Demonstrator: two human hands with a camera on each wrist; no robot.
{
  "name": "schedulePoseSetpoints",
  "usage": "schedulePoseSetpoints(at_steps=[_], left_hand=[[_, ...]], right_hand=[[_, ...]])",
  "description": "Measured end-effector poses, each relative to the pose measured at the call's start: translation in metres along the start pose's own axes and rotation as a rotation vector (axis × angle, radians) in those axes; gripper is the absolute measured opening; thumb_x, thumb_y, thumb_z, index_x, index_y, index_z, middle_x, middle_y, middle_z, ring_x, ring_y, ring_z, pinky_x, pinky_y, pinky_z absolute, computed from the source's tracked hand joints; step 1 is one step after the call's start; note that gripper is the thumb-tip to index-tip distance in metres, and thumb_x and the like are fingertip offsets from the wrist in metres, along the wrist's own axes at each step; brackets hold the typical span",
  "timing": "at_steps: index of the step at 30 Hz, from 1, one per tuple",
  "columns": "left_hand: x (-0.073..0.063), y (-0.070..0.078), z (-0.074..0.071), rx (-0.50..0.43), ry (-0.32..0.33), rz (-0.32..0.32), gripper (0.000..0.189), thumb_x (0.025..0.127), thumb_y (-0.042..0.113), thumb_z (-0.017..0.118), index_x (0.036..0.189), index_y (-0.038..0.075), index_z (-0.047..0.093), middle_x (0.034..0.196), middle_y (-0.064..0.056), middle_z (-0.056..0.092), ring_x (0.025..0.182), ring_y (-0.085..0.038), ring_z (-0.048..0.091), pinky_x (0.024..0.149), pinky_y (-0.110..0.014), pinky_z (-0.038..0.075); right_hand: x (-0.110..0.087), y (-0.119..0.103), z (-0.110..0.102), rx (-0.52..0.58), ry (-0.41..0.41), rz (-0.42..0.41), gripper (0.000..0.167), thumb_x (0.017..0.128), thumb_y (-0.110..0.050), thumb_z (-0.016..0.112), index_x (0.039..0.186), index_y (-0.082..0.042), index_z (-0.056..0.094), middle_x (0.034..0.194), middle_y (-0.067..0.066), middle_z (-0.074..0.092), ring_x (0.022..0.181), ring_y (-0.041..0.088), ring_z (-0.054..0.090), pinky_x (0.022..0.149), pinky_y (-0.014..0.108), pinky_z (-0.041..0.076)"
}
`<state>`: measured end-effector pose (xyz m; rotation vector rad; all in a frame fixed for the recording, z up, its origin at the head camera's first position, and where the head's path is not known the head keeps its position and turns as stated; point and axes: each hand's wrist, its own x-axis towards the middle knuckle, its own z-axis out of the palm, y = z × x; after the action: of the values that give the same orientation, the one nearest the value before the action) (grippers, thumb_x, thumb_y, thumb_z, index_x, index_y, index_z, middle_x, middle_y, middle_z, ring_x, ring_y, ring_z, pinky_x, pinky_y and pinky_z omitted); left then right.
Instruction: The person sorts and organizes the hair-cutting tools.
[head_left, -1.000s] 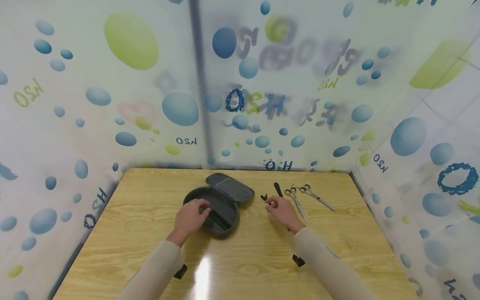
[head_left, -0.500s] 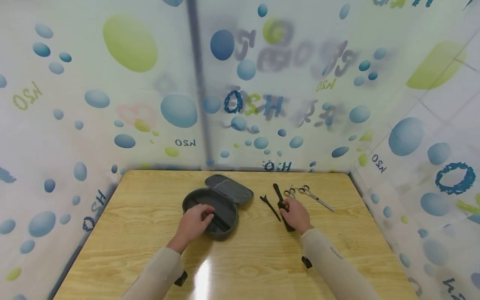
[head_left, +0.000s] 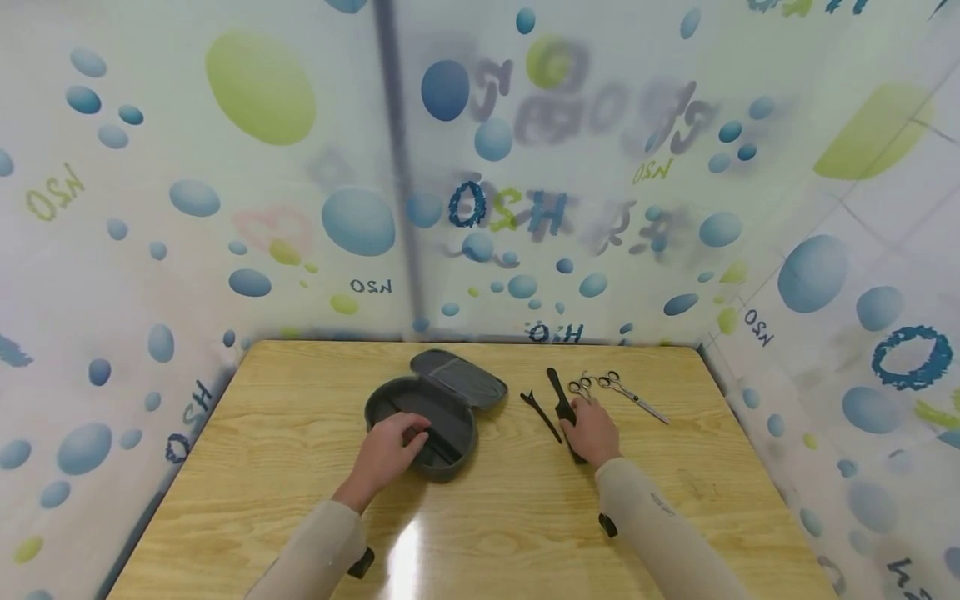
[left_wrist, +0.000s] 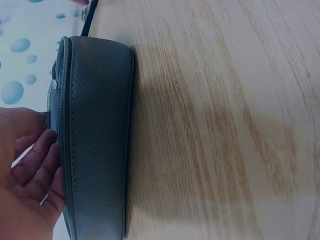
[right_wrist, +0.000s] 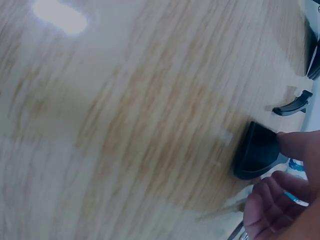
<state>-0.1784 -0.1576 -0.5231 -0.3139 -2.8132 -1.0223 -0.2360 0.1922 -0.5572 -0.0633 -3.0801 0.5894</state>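
Observation:
A dark grey zip case (head_left: 467, 437) lies unzipped on the table, its lid folded back. My left hand (head_left: 386, 450) is over its near left rim, fingers loosely bent. In the left wrist view the fingers (left_wrist: 37, 172) are right at the zipped edge of the case (left_wrist: 100, 130). My right hand (head_left: 594, 433) holds a black handled comb (head_left: 557, 385) by its wide part. The right wrist view shows the thumb against the comb (right_wrist: 256, 152). A black hair clip (head_left: 542, 417) lies just left of the comb. One pair of scissors (head_left: 580, 387) is partly hidden behind the right hand.
A second pair of scissors (head_left: 637, 400) lies to the right of the right hand. The wooden table (head_left: 487, 533) meets a patterned wall (head_left: 480, 292) at its back edge. Inside the case is a dark divider (head_left: 444, 446).
The right hand has let go of the hair clip, leaving it on the table, and moved right to take hold of the comb. The left hand has stayed almost still over the case.

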Motion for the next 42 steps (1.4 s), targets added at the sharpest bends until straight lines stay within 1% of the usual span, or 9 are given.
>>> schedulePoseSetpoints(at_steps=[5, 8, 15, 18, 24, 32, 36, 40, 42], left_hand=[[-0.001, 0.0, 0.0, -0.004, -0.012, -0.012, 0.015, 0.088, 0.015, 0.071, 0.103, 0.013, 0.073, 0.094, 0.002, 0.07, 0.081, -0.01, 0.063, 0.073, -0.031, 0.052], [-0.001, 0.0, 0.001, -0.005, -0.017, -0.015, 0.015, 0.088, 0.015, 0.072, 0.103, 0.012, 0.073, 0.094, 0.002, 0.07, 0.081, -0.01, 0.063, 0.073, -0.031, 0.052], [-0.002, 0.001, 0.002, -0.018, -0.019, -0.01, 0.015, 0.088, 0.014, 0.072, 0.103, 0.012, 0.073, 0.094, 0.001, 0.07, 0.082, -0.011, 0.063, 0.074, -0.032, 0.052], [-0.002, 0.0, 0.002, -0.017, -0.022, -0.014, 0.015, 0.088, 0.014, 0.072, 0.103, 0.012, 0.073, 0.095, 0.001, 0.07, 0.083, -0.011, 0.063, 0.075, -0.032, 0.052], [-0.003, 0.0, 0.002, -0.024, -0.025, -0.019, 0.014, 0.088, 0.013, 0.072, 0.102, 0.012, 0.073, 0.094, 0.001, 0.07, 0.083, -0.012, 0.063, 0.075, -0.033, 0.052], [-0.003, -0.002, 0.004, -0.03, -0.009, 0.01, 0.014, 0.089, 0.014, 0.071, 0.102, 0.012, 0.073, 0.094, 0.002, 0.07, 0.082, -0.011, 0.064, 0.074, -0.033, 0.053], [-0.002, -0.003, 0.005, -0.034, -0.015, 0.008, 0.014, 0.089, 0.014, 0.07, 0.103, 0.013, 0.073, 0.095, 0.004, 0.07, 0.083, -0.011, 0.063, 0.075, -0.033, 0.053], [-0.001, -0.004, 0.005, -0.044, -0.021, 0.0, 0.014, 0.09, 0.013, 0.07, 0.104, 0.013, 0.073, 0.096, 0.003, 0.07, 0.084, -0.011, 0.064, 0.076, -0.033, 0.053], [0.0, -0.004, 0.005, -0.045, -0.022, -0.002, 0.015, 0.09, 0.014, 0.07, 0.104, 0.013, 0.073, 0.096, 0.003, 0.07, 0.085, -0.011, 0.064, 0.077, -0.033, 0.053]], right_hand=[[0.003, -0.002, -0.001, -0.016, -0.021, 0.002, 0.042, 0.09, -0.03, 0.07, 0.121, -0.004, 0.061, 0.112, 0.018, 0.063, 0.089, 0.032, 0.065, 0.072, 0.047, 0.054], [0.006, -0.001, -0.001, -0.01, -0.046, -0.003, 0.044, 0.089, -0.029, 0.07, 0.122, -0.002, 0.06, 0.112, 0.018, 0.064, 0.091, 0.032, 0.065, 0.074, 0.047, 0.054], [0.014, 0.002, -0.004, 0.172, -0.18, 0.091, 0.048, 0.088, -0.023, 0.071, 0.125, 0.001, 0.053, 0.118, 0.022, 0.064, 0.099, 0.034, 0.065, 0.077, 0.046, 0.054], [0.015, 0.002, -0.006, 0.213, -0.207, 0.092, 0.045, 0.088, -0.021, 0.071, 0.122, 0.002, 0.053, 0.121, 0.024, 0.063, 0.1, 0.035, 0.064, 0.078, 0.045, 0.053], [0.013, 0.003, -0.009, 0.241, -0.204, 0.086, 0.037, 0.087, -0.018, 0.071, 0.115, 0.002, 0.06, 0.117, 0.022, 0.065, 0.094, 0.031, 0.065, 0.077, 0.043, 0.054], [0.013, 0.0, -0.011, 0.248, -0.178, 0.057, 0.017, 0.089, -0.017, 0.067, 0.096, -0.002, 0.072, 0.093, 0.012, 0.071, 0.071, 0.019, 0.063, 0.063, 0.034, 0.051], [0.013, 0.0, -0.011, 0.252, -0.166, 0.073, 0.017, 0.09, -0.018, 0.066, 0.096, -0.004, 0.072, 0.093, 0.011, 0.071, 0.071, 0.018, 0.062, 0.062, 0.031, 0.049], [0.012, 0.0, -0.011, 0.254, -0.15, 0.071, 0.019, 0.091, -0.019, 0.065, 0.098, -0.003, 0.072, 0.096, 0.012, 0.071, 0.074, 0.019, 0.062, 0.065, 0.033, 0.05], [0.012, 0.0, -0.012, 0.253, -0.14, 0.064, 0.018, 0.091, -0.02, 0.065, 0.095, -0.004, 0.072, 0.094, 0.011, 0.071, 0.071, 0.019, 0.061, 0.063, 0.032, 0.049]])
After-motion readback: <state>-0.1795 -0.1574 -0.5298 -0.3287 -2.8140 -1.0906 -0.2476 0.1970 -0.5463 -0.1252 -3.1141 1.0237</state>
